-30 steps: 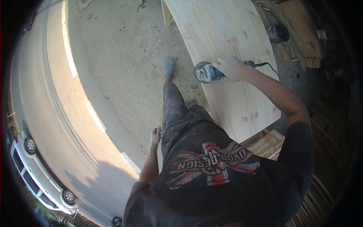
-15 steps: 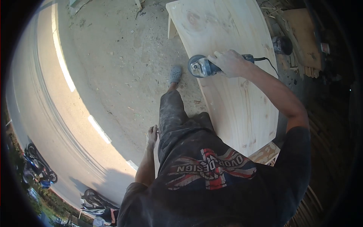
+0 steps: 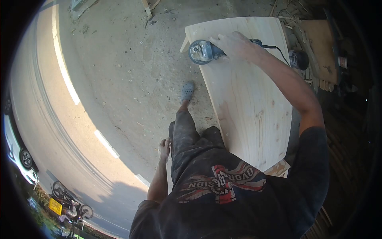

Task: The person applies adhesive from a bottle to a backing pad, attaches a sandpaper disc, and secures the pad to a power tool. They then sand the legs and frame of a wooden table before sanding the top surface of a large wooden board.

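My right hand (image 3: 234, 46) is wrapped round the body of an angle grinder (image 3: 213, 50) with a blue and metal head. Its round disc (image 3: 193, 59) lies at the left edge of a pale wooden board (image 3: 254, 107), partly overhanging it near the far end. A dark cord (image 3: 276, 47) runs from the grinder's back end over the board. Low at my side, my left hand (image 3: 164, 149) hangs beside my left thigh with its fingers curled; whether anything is in them is hidden.
My foot in a grey clog (image 3: 187, 91) stands on the dusty ground left of the board. A dark round container (image 3: 298, 59) and a brown panel (image 3: 319, 47) are at the right. On the road at left are a white car (image 3: 20, 153) and a motorbike (image 3: 71, 203).
My right hand has moved the grinder toward the board's far left corner. My view has shifted, so more of the board's far end shows. On the road, different vehicles appear.
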Demonstrator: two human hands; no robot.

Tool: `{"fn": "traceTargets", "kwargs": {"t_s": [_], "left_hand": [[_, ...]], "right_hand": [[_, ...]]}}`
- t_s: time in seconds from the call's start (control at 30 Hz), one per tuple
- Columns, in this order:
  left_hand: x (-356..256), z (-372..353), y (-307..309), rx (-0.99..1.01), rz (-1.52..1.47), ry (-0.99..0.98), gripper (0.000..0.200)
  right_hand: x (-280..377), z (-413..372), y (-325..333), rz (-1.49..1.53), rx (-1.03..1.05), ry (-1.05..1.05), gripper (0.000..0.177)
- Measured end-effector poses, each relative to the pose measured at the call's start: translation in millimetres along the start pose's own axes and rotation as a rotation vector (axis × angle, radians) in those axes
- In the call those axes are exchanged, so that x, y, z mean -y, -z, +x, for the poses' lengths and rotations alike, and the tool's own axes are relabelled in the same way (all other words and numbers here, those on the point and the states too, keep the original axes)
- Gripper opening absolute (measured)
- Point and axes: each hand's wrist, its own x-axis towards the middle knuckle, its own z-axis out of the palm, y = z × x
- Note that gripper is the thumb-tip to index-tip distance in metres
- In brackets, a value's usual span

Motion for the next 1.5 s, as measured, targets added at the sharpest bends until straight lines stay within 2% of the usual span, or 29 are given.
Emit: {"fn": "traceTargets", "kwargs": {"t_s": [0.13, 0.2, 0.23, 0.3, 0.37, 0.5, 0.63, 0.7, 0.83, 0.93, 1.0, 1.03, 1.1, 1.13, 1.27, 1.5], "left_hand": [[-15, 5, -3, -0.025, 0.053, 0.033, 0.044], [-16, 13, -5, -0.021, 0.041, 0.001, 0.048], [-15, 16, -5, -0.012, 0.031, -0.03, 0.053], [-38, 16, -9, -0.008, -0.013, -0.032, 0.05], [-72, 16, -13, -0.052, 0.162, -0.037, 0.048], [-126, 38, -24, -0.047, 0.144, -0.137, 0.046], [-222, 53, -49, -0.136, 0.337, -0.389, 0.04], [-268, 71, -65, -0.151, 0.344, -0.551, 0.036], [-359, 102, -109, -0.307, 0.402, -0.835, 0.029], [-420, 114, -146, -0.362, 0.427, -0.912, 0.029], [-447, 125, -170, -0.403, 0.492, -1.037, 0.036], [-456, 130, -182, -0.393, 0.492, -1.048, 0.036], [-465, 143, -206, -0.461, 0.719, -1.251, 0.042], [-468, 147, -217, -0.448, 0.818, -1.238, 0.045], [-471, 156, -247, -0.422, 0.906, -1.293, 0.045], [-471, 155, -256, -0.488, 1.011, -1.252, 0.048]], "right_hand": [[-26, 38, 9, 0.023, -0.024, -0.005, 0.065], [-35, 49, 9, 0.063, -0.226, 0.105, 0.064], [-37, 51, 7, 0.064, -0.234, 0.101, 0.064], [-31, 60, 25, 0.058, -0.046, -0.085, 0.062], [-37, 67, 20, 0.108, -0.062, -0.121, 0.062], [-41, 66, 29, 0.304, -0.02, -0.223, 0.068], [-53, 61, 14, 0.432, -0.016, -0.278, 0.07], [-61, 59, 4, 0.454, -0.033, -0.298, 0.073], [-80, 42, -2, 0.508, -0.023, -0.324, 0.081], [-96, 30, -11, 0.512, 0.001, -0.374, 0.086], [-108, 23, -21, 0.491, -0.04, -0.419, 0.085], [-116, 18, -23, 0.49, -0.044, -0.433, 0.085], [-126, 6, -19, 0.502, 0.031, -0.472, 0.084], [-132, 0, -17, 0.501, 0.025, -0.485, 0.084], [-164, -27, -24, 0.501, 0.069, -0.557, 0.083], [-231, -64, -49, 0.471, 0.072, -0.668, 0.079]]}}
